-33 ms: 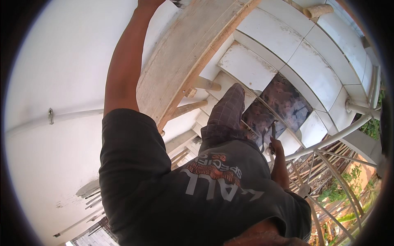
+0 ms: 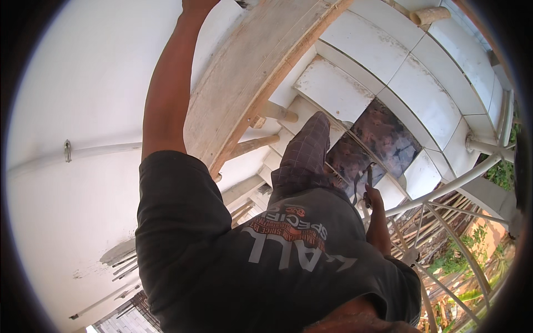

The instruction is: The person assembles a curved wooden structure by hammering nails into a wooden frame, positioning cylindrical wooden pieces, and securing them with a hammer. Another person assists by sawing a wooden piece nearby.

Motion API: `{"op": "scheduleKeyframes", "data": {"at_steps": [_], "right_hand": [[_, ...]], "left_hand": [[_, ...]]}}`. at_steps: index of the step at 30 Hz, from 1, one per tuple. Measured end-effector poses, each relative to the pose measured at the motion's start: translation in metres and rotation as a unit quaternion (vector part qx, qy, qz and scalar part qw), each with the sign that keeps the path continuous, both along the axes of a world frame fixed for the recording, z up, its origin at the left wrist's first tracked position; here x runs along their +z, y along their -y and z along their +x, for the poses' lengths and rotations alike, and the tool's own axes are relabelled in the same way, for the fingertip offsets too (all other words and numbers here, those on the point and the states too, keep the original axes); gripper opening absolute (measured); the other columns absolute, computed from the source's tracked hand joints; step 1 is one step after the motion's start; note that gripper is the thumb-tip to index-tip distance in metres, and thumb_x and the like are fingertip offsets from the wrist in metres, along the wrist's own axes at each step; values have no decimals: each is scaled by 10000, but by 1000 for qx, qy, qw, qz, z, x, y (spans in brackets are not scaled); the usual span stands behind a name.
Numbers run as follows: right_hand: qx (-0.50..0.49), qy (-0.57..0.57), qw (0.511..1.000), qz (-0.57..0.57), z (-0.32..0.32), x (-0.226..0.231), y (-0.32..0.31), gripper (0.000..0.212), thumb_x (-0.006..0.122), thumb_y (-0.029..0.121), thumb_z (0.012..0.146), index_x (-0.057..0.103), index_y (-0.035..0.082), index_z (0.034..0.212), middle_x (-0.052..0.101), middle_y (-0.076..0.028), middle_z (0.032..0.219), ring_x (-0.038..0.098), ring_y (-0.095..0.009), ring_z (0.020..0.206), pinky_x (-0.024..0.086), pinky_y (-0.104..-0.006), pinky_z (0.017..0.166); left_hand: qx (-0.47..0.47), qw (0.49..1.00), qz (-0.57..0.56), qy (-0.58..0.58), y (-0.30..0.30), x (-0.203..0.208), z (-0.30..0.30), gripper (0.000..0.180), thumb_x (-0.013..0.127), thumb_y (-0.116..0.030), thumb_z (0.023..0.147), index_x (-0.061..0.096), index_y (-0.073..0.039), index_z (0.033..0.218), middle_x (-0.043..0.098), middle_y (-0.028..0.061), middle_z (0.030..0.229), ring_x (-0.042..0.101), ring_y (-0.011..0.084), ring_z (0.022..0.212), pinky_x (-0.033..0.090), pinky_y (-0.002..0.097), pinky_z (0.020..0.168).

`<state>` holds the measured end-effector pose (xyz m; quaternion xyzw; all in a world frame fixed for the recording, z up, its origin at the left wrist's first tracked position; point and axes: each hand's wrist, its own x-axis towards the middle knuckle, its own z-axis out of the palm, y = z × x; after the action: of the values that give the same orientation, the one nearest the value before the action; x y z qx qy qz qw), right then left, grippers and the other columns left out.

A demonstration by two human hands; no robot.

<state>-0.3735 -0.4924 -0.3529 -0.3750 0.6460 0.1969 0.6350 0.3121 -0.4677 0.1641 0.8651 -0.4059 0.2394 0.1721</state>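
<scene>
My left arm reaches up beside a white wall (image 2: 83, 83). Its hand (image 2: 199, 4) is cut off by the top edge, so the fingers do not show. Close to that hand lies a small dark and grey patch or object, too cropped to name. Low at my right side, my right hand (image 2: 375, 197) is closed round a dark, slim rod-like tool (image 2: 370, 176). A dark curved strap or strip (image 2: 356, 188) hangs beside the tool. Beyond it are dark marbled tiles (image 2: 386, 136) on the steps.
A wide wooden plank (image 2: 261, 66) runs diagonally beside my left arm, with round wooden poles (image 2: 252, 147) under it. White tiled steps (image 2: 425, 94) curve ahead. On the right stands a white metal railing (image 2: 444, 191), with bamboo sticks and plants beyond. A small metal fitting (image 2: 68, 151) sits on the wall.
</scene>
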Motion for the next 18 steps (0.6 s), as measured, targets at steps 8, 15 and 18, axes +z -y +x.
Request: {"op": "scheduleKeyframes", "data": {"at_steps": [8,15,18], "right_hand": [[-10,43,999,21,-21,-8,26,371,558,406,1016,559,103,802,529,-37,588,516,-200,457,406,-377,433],[34,14,999,17,-31,14,17,350,572,380,1012,562,88,821,540,-47,596,512,-198,452,409,-361,423],[113,31,993,-9,-32,21,9,350,596,394,1001,574,84,839,552,-47,610,514,-189,463,407,-357,427]], "left_hand": [[-171,749,-369,-522,-206,-44,-184,105,596,23,859,563,-62,806,722,161,830,715,197,657,515,278,557],[-59,739,108,-662,-293,-196,-365,106,687,-48,747,588,-38,710,678,56,671,657,116,648,501,283,583],[-155,803,297,-493,-294,-210,-388,147,687,-157,764,629,-62,860,693,112,773,685,290,721,523,405,646]]}}
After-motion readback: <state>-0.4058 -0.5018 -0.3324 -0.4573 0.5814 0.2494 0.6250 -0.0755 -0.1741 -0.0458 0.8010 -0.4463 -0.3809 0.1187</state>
